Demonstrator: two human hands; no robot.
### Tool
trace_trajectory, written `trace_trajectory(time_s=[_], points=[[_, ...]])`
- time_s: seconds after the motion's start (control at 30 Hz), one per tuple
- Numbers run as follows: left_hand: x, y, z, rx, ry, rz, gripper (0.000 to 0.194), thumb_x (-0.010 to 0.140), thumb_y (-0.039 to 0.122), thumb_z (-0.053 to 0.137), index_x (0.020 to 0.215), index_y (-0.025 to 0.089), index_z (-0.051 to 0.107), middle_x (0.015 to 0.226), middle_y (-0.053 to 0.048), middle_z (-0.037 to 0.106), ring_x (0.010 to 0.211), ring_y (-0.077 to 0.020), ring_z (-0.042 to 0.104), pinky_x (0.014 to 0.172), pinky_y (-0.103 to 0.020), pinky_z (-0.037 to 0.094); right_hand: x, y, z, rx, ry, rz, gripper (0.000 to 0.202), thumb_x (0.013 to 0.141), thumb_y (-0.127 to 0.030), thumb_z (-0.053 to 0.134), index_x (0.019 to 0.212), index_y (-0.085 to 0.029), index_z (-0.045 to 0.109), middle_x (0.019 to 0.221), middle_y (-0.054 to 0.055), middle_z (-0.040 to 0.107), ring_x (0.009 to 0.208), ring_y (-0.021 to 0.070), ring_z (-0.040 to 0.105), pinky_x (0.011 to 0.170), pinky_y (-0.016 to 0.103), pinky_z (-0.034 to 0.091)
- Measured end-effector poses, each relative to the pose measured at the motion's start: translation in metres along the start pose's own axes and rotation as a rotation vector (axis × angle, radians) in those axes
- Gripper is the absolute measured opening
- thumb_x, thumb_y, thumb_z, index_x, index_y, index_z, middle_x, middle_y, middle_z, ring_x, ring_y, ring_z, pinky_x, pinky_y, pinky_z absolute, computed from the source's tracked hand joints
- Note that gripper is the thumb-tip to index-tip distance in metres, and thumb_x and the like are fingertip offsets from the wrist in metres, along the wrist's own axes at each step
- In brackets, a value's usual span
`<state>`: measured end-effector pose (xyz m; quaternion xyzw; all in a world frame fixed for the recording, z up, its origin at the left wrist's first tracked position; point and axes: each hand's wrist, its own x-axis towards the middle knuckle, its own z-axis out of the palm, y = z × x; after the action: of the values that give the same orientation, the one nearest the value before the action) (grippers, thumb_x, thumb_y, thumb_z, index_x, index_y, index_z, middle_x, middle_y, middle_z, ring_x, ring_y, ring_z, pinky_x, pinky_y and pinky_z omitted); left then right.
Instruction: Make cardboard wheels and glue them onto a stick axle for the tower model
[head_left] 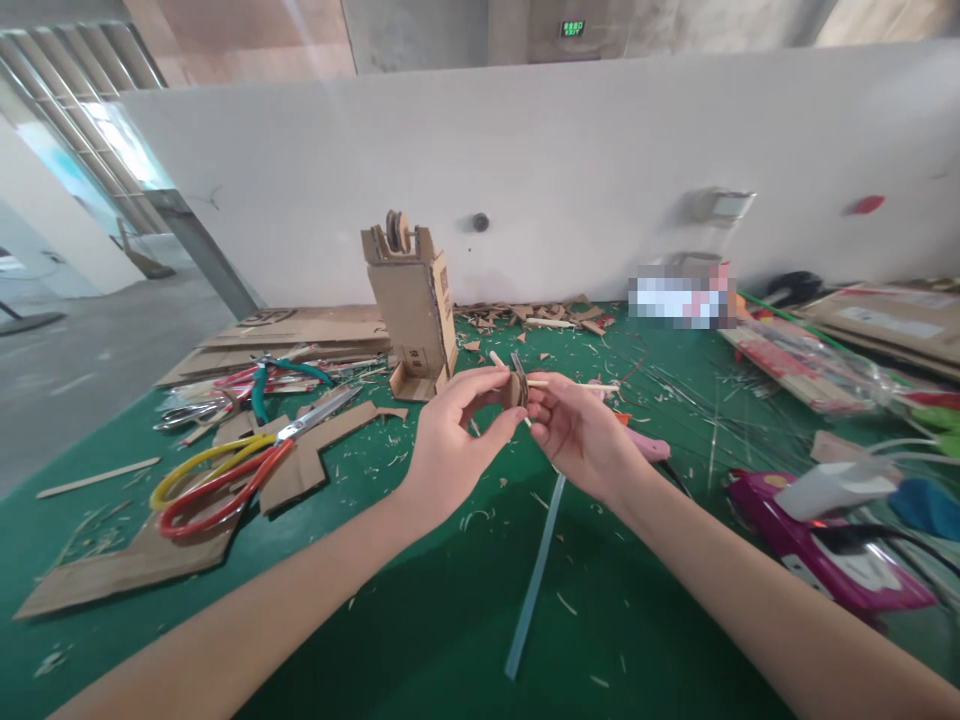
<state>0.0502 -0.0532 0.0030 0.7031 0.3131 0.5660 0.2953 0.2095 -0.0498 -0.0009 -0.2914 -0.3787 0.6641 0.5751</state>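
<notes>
My left hand (457,430) is closed around a small cardboard disc (514,392), thumb and fingers pinching its edge. On the other side my right hand (574,430) has its fingers curled against the same disc. A thin wooden stick (600,386) runs out past the right fingers, and another pale stick tip (496,359) shows above the left fingers. A narrow grey piece sticks up by the disc; its kind is unclear. Beyond my hands stands a cardboard tower (411,310) with a cardboard pulley wheel (397,230) on top.
Scissors (225,480) lie on cardboard scraps (300,470) at left, near teal-handled pliers (261,388). A translucent glue stick (536,580) lies below my hands. A pink glue gun (649,445) is partly hidden by my right hand. A magenta power strip (832,560) sits right.
</notes>
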Motion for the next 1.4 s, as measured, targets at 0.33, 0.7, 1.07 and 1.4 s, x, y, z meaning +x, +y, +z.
trace_trajectory(time_s=[0.33,0.7,1.07,1.4], points=[[0.000,0.007,-0.001,0.243,0.000,0.221,0.024,0.082,0.021,0.068,0.106,0.021,0.068,0.117,-0.007,0.068,0.108,-0.0213,0.064,0.096,-0.041,0.054,-0.001,0.001,0.005,0.102,0.060,0.076,0.021,0.075,-0.032,0.077,0.069,-0.020,0.060,0.061,-0.004,0.060,0.047,0.0039,0.056,0.049,0.009,0.054],[0.001,-0.002,-0.001,0.430,-0.020,0.485,0.027,0.082,0.011,0.066,0.109,0.015,0.064,0.114,-0.011,0.067,0.107,-0.0205,0.063,0.091,-0.039,0.057,-0.004,0.007,0.009,0.280,0.118,0.110,0.025,0.072,-0.025,0.080,0.064,-0.014,0.060,0.051,-0.006,0.057,0.039,0.0014,0.052,0.039,0.006,0.047],[0.000,-0.005,0.002,0.416,0.027,0.472,0.026,0.082,0.016,0.068,0.107,0.015,0.063,0.112,-0.011,0.067,0.106,-0.0190,0.063,0.094,-0.036,0.055,-0.003,0.009,0.009,0.404,0.142,0.189,0.017,0.083,-0.025,0.070,0.073,-0.015,0.061,0.052,-0.006,0.058,0.040,0.0020,0.054,0.041,0.007,0.049],[0.000,-0.012,0.000,0.562,-0.069,0.601,0.026,0.087,0.016,0.061,0.113,0.014,0.058,0.112,-0.011,0.064,0.107,-0.0210,0.059,0.091,-0.040,0.055,-0.001,0.016,0.010,0.457,0.240,0.218,0.023,0.094,-0.021,0.055,0.073,-0.012,0.061,0.050,-0.005,0.056,0.037,0.0015,0.051,0.037,0.007,0.045]])
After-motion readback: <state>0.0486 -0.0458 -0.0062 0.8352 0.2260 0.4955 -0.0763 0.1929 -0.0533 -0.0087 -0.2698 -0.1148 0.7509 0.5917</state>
